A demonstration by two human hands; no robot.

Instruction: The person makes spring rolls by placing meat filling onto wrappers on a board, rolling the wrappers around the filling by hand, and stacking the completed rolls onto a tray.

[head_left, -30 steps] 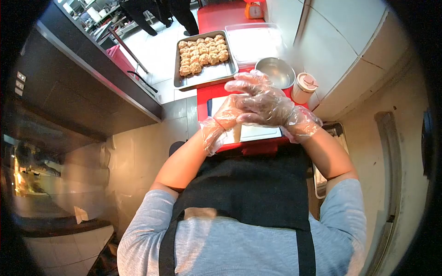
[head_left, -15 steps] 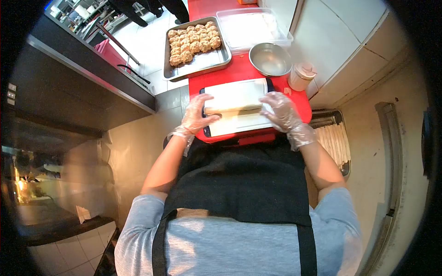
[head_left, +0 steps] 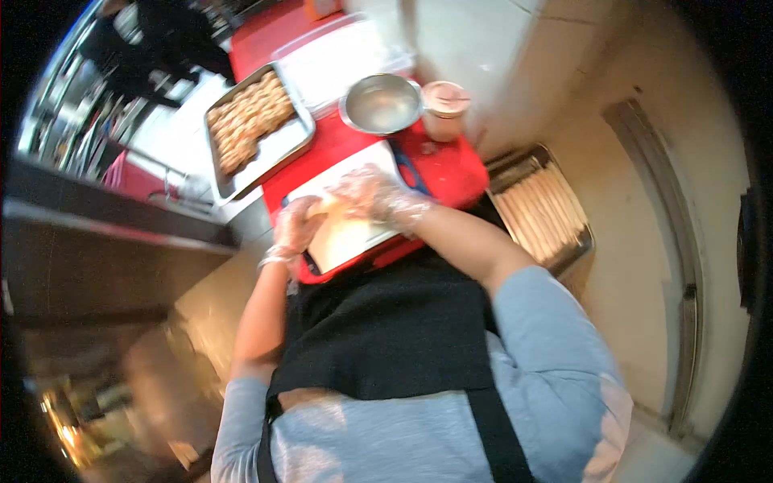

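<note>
A white cutting board (head_left: 346, 241) with dark ends lies on the red table. My left hand (head_left: 296, 228), in a clear plastic glove, is at the board's left end, its fingers curled round the end of a pale roll (head_left: 326, 206). Also gloved, my right hand (head_left: 370, 196) comes over the board from the right, with its fingers bent down on the same roll close to my left fingertips. Most of the roll is hidden under the fingers, and motion blurs its outline.
A metal tray (head_left: 283, 154) of browned lumps stands at the back left. Behind the board are a clear plastic container (head_left: 334, 60), a metal bowl (head_left: 382, 105) and a lidded jar (head_left: 445, 113). Low on the right sits a tray of long pale rolls (head_left: 541, 211). A dark-clothed person (head_left: 173, 36) is beyond.
My right hand has moved left along the board, close to my left hand; before, the two were apart at either end of the roll. The whole view has turned and shifted.
</note>
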